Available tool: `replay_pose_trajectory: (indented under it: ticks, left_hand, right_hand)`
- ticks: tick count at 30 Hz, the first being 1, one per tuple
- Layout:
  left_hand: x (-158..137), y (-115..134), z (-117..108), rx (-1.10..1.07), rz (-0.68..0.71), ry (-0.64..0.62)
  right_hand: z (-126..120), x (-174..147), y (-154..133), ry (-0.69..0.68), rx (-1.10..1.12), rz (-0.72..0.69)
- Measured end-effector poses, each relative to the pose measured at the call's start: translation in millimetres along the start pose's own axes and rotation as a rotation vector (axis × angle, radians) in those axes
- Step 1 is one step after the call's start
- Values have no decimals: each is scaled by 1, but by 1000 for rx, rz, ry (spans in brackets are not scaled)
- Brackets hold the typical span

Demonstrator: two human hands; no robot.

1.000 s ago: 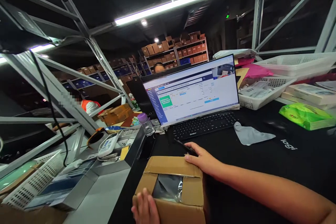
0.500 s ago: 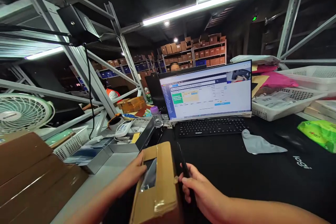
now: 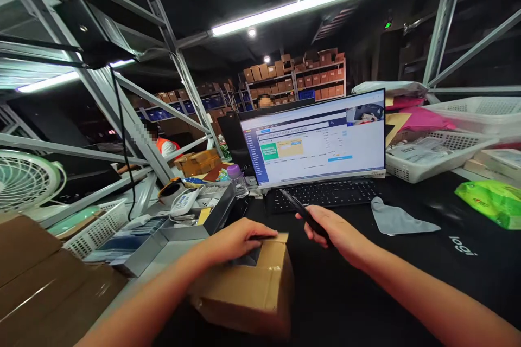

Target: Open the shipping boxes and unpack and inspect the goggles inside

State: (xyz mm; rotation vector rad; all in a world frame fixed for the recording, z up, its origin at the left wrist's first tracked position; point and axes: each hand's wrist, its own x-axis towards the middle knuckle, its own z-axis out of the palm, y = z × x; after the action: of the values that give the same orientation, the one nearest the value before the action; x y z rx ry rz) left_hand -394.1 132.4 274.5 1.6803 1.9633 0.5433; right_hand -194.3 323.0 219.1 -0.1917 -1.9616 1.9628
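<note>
A brown cardboard box (image 3: 244, 287) with strips of clear tape rests on the black desk mat in front of me. Through an opening in its top, something dark in clear plastic partly shows. My left hand (image 3: 244, 238) lies across the top of the box and grips its far edge, with some fingertips hidden. To the right of the box, my right hand (image 3: 321, 225) is raised, closed around a slim black box cutter (image 3: 303, 211). The cutter's tip points up and left, in front of the keyboard (image 3: 325, 195), apart from the box.
A monitor (image 3: 315, 143) stands behind the keyboard. A grey cloth (image 3: 401, 219) and a green packet (image 3: 490, 200) lie on the right. Left are a grey tray (image 3: 142, 255) of sleeves, larger cartons (image 3: 40, 293) and a fan (image 3: 26, 179). People are in the background.
The box has turned sideways, and my left hand has moved from its left side onto its top. My right hand has lifted up and right with the box cutter, away from the box.
</note>
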Motion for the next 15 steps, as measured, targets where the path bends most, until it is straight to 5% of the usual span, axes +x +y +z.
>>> replay_pose_trajectory:
  ticks: [3, 7, 11, 15]
  left_hand:
    - [-25, -1, 8, 105, -56, 244]
    - [-69, -9, 36, 405, -90, 605]
    - [-84, -16, 63, 535, -68, 690]
    - [-74, -19, 67, 553, 34, 817]
  right_hand:
    - [-17, -2, -10, -103, -396, -146]
    - [-34, -10, -26, -416, -692, -261]
    - [-36, -11, -28, -644, -770, -314]
    - [-31, -12, -23, -641, -820, -349]
